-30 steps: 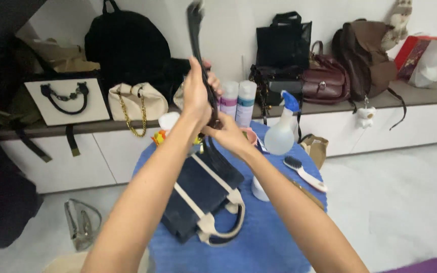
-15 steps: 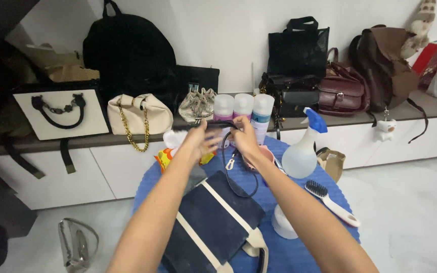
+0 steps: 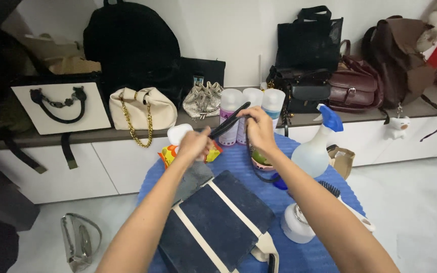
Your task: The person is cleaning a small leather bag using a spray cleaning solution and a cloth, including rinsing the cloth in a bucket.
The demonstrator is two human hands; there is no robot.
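My left hand [image 3: 194, 145] and my right hand [image 3: 260, 127] both grip a black bag strap [image 3: 229, 121], held taut between them over the far side of a round blue table [image 3: 309, 258]. The strap's loose end loops down below my right hand toward a small bowl [image 3: 260, 162]. Under my forearms lies a dark blue bag [image 3: 218, 222] with cream stripes and a cream handle. A grey cloth [image 3: 192, 179] sits just beneath my left hand.
On the table stand three white bottles [image 3: 253, 101], a spray bottle [image 3: 315, 146] with a blue trigger, a white jar [image 3: 296, 227], a brush [image 3: 347, 205] and a yellow packet [image 3: 170, 153]. A low shelf [image 3: 102, 134] behind holds several handbags and backpacks. Sandals [image 3: 79, 241] lie on the floor.
My hands have come down from head height to just above the table, bringing the strap from upright to a slanted, nearly level hold. The view has tilted downward.
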